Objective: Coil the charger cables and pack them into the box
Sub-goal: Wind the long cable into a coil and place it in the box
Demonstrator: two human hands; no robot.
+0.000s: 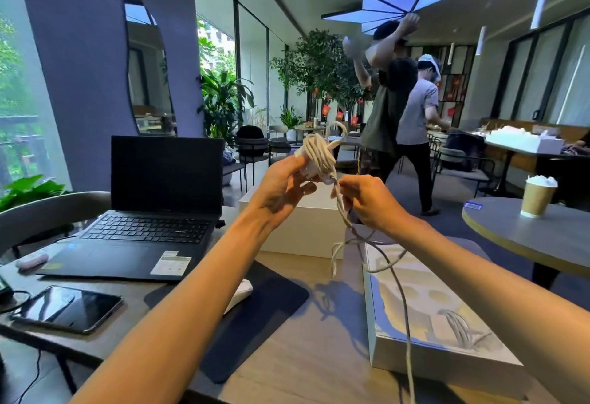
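White charger cable (319, 152), mostly wound into a tight bundle, held in curled fingers of left hand (281, 187); right hand (370, 202) pinches the loose tail, which trails kinked over the box (440, 362)

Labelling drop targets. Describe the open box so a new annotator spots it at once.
On the wooden table in front of the person, look right of the dark mouse mat. The open box lies flat at the table's right edge. Unlike the taller plain white box behind it, it is shallow and shows a moulded insert with a white cable bundle already in it.
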